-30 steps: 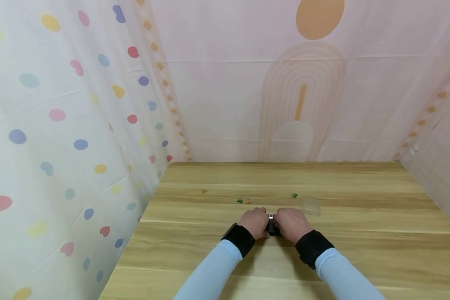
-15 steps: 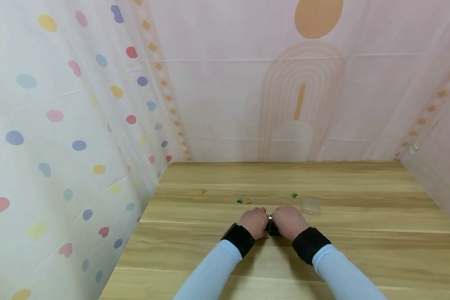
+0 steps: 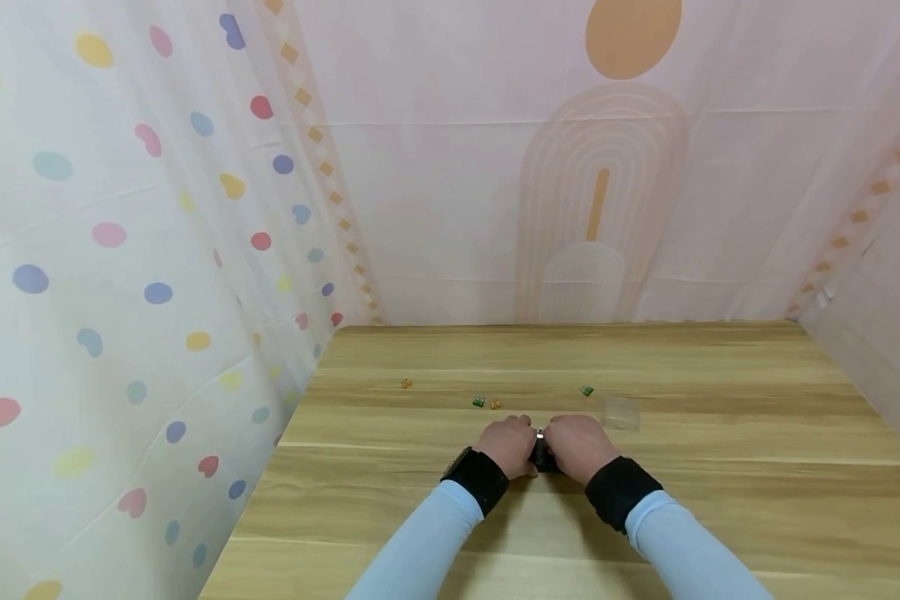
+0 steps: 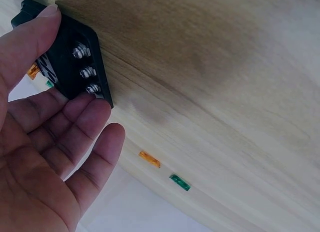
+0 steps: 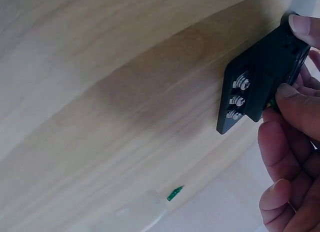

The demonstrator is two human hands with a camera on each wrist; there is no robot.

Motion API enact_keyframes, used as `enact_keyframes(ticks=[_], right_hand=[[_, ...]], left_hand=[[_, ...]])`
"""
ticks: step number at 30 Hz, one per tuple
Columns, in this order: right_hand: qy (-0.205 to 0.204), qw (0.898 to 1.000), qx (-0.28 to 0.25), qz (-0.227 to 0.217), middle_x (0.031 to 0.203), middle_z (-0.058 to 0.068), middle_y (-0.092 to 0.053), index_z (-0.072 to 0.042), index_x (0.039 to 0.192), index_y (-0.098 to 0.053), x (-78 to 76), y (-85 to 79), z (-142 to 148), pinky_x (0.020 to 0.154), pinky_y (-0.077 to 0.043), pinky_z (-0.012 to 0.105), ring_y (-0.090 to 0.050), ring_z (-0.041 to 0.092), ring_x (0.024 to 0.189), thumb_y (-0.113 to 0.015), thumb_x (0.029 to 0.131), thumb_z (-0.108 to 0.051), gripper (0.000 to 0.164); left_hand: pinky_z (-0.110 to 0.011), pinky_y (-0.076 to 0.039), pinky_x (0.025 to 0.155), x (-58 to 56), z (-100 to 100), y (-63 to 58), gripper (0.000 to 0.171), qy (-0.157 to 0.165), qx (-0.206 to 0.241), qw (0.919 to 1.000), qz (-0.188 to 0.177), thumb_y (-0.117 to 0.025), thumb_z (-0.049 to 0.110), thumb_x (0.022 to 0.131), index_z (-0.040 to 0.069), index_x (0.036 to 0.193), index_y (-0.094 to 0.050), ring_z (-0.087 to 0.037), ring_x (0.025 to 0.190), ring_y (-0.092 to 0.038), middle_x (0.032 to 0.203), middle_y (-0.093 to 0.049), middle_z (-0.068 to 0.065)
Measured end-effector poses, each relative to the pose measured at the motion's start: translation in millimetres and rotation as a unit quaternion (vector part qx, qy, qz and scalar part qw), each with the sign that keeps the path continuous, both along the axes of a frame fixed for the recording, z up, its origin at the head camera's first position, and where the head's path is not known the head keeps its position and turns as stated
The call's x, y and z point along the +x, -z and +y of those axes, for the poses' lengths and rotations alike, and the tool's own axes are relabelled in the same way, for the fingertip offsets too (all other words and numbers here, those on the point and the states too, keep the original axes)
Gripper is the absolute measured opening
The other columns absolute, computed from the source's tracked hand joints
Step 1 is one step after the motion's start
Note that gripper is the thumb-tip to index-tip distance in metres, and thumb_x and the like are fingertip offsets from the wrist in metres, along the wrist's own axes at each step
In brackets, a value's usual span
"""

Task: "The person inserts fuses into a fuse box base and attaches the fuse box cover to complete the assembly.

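Note:
Between the two hands is a black fuse block, standing over the table with three silver screws along one end. My left hand grips it, thumb on its near edge and fingers curled underneath. A small orange fuse and a bit of green show beside the block in the left wrist view. My right hand holds the other end, its thumb against the block's side and its fingers curled behind. A speck of green shows by that thumb; whether the fingers pinch a fuse, I cannot tell.
Beyond the hands lie small blade fuses: an orange one at left, a green one beside another orange one, and a green one at right. A clear plastic cover lies right of them on the wooden table.
My right hand and wrist have shifted slightly left, narrowing the gap over the fuse block. The left hand stays put, and the loose fuses and clear cover lie where they were.

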State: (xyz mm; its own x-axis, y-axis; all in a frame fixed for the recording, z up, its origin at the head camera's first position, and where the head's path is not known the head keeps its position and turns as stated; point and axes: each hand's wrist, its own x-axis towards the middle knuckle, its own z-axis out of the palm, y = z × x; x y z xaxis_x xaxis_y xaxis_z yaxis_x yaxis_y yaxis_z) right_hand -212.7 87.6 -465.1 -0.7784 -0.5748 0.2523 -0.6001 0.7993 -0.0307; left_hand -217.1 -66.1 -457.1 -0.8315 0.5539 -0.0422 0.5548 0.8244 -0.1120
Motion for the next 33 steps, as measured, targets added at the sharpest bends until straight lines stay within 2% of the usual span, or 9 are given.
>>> enact_keyframes(ticks=[8,14,26,33], right_hand=[[0.032,0.999,-0.008,-0.002,0.061,-0.002,-0.052,-0.015,0.062,-0.062,2.2,6.7,0.3,0.054,-0.048,0.033,-0.053,0.015,0.056,-0.076,0.083,-0.004,0.028],[0.021,1.0,-0.009,0.002,0.061,0.0,-0.053,-0.012,0.062,-0.061,0.9,4.7,-3.2,0.054,-0.048,0.035,-0.053,0.017,0.056,-0.075,0.079,0.002,0.026],[0.031,0.999,-0.02,-0.039,0.058,-0.004,-0.051,-0.015,0.059,-0.059,-2.3,0.0,-0.9,0.054,-0.046,0.034,-0.046,0.012,0.054,-0.076,0.081,-0.002,0.031],[0.017,1.0,-0.014,-0.016,0.059,-0.003,-0.053,-0.015,0.059,-0.058,-1.3,1.3,-1.5,0.053,-0.047,0.035,-0.051,0.014,0.055,-0.076,0.079,-0.001,0.03]], left_hand=[[-0.025,-0.051,0.066,-2.9,-0.4,5.7,0.041,0.008,0.002,1.0,-0.004,-0.085,0.043,0.077,0.011,0.099,-0.073,-0.015,0.083,-0.059,0.091,-0.06,0.001],[-0.025,-0.051,0.064,-1.8,-1.4,4.5,0.037,0.004,0.008,0.9999,-0.004,-0.086,0.042,0.076,0.013,0.095,-0.074,-0.014,0.081,-0.059,0.09,-0.059,0.001],[-0.025,-0.051,0.065,-2.5,0.4,6.8,0.038,0.005,0.007,0.9999,-0.006,-0.086,0.042,0.076,0.012,0.096,-0.074,-0.014,0.081,-0.059,0.089,-0.059,0.002],[-0.024,-0.051,0.065,-0.5,0.4,3.6,0.038,0.006,0.004,1.0,0.002,-0.086,0.043,0.075,0.014,0.097,-0.074,-0.012,0.081,-0.059,0.089,-0.059,0.003]])
